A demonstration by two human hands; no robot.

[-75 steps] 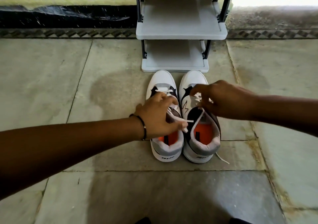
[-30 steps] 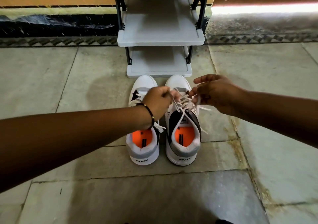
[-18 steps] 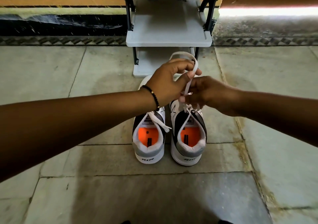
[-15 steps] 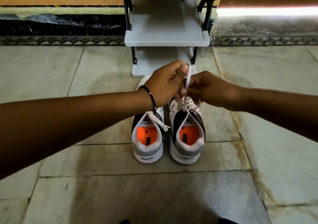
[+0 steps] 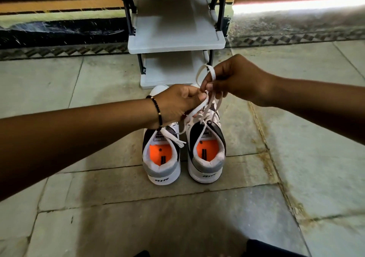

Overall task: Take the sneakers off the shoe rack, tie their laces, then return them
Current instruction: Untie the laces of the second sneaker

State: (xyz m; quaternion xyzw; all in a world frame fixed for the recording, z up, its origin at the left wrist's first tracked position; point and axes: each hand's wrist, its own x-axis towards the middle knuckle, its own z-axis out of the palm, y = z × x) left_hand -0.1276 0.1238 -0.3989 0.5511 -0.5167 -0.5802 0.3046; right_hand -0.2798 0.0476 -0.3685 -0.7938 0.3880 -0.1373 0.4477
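Sneakers, two of them, stand side by side on the stone floor (image 5: 59, 90) in front of you, heels toward you and toes pointing away at the shoe rack (image 5: 175, 37), so each long axis runs straight from you to the rack. The left sneaker (image 5: 162, 158) and the right sneaker (image 5: 207, 154) sit just beside each other with a narrow gap between, both upright on their soles, both showing orange insoles and grey heel collars. The rack stands just beyond the toes, against the dark base of the wall; you can see two pale shelves on it, one above the other, both bare, held by black uprights. Your two forearms reach in from either side and cover much of the sneakers' front halves, so the toes are mostly hidden. Your right hand (image 5: 235, 79) hovers above the right sneaker with its fingers closed in a pinch on a raised loop of white lace (image 5: 209, 73). Your left hand (image 5: 177, 104), with a dark beaded bracelet (image 5: 157, 110) at the wrist, has its fingers closed on the other strand of that lace just beside the loop. The left sneaker's lace end (image 5: 173, 138) lies loose across its tongue.
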